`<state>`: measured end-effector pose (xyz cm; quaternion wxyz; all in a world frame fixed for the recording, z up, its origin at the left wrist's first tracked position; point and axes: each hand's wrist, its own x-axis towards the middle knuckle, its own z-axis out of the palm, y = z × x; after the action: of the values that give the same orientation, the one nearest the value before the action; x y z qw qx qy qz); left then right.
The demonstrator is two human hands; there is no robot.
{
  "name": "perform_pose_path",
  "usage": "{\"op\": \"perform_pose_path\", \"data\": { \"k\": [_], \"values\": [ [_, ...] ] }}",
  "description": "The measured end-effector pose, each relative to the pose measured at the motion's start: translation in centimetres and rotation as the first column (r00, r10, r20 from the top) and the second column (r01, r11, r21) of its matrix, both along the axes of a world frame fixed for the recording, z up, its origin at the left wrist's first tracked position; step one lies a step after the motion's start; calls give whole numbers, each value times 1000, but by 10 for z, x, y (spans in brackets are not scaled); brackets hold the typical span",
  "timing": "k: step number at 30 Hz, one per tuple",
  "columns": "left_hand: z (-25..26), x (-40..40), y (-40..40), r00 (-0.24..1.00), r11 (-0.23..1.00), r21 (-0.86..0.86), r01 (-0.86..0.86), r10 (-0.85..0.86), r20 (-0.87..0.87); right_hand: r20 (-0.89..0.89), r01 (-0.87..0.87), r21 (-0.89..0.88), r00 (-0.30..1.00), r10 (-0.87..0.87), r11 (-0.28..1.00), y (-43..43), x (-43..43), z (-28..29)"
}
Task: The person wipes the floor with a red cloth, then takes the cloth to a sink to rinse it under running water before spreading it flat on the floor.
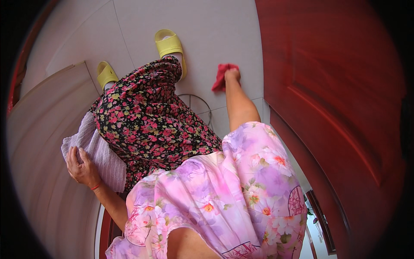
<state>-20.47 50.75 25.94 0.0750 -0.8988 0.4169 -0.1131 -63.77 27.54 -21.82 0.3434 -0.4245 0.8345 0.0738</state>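
My right hand [232, 75] is closed on a red cloth [221, 77], which is low over the pale tiled floor; whether it touches the tiles I cannot tell. At the left, my left hand [81, 165], with a red string at the wrist, lies with bent fingers on a pale lilac ribbed towel [108, 162]. That towel hangs beside my floral trousers [145, 123]. The fingertips rest on its surface; whether they grip it is not plain.
A dark red panelled wooden door [323, 97] fills the right side. A pale curved panel [48, 145] stands at the left. Yellow slippers [169, 43] are on my feet. A thin round wire frame [210, 111] shows on the floor behind my trousers.
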Motion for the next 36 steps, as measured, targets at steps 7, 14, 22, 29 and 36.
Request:
{"op": "perform_pose_path", "data": {
  "k": [7, 14, 22, 29, 36],
  "values": [
    [-1, 3, 3, 999, 999, -37, -31, 30, -40, 193, -599, -242, 741, 643, 763, -89, 117, 66],
    [-1, 1, 3, 999, 998, -55, -15, 13, -49, 10, -732, 57, 681, 732, 679, -23, 69, 116],
    [-5, 8, 7, 998, 998, -51, -33, 31, -49, 43, -507, 445, 835, 548, 738, 95, -82, 51],
    [1, 5, 8, 1000, 998, -63, -17, 16, -15, 129, 89, 160, 985, -111, 983, -14, -26, 15],
    [2, -15, -12, 1000, 998, -60, 3, -4, -4, 172, -538, -169, 809, 562, 826, -95, 114, 73]
  ]
}}
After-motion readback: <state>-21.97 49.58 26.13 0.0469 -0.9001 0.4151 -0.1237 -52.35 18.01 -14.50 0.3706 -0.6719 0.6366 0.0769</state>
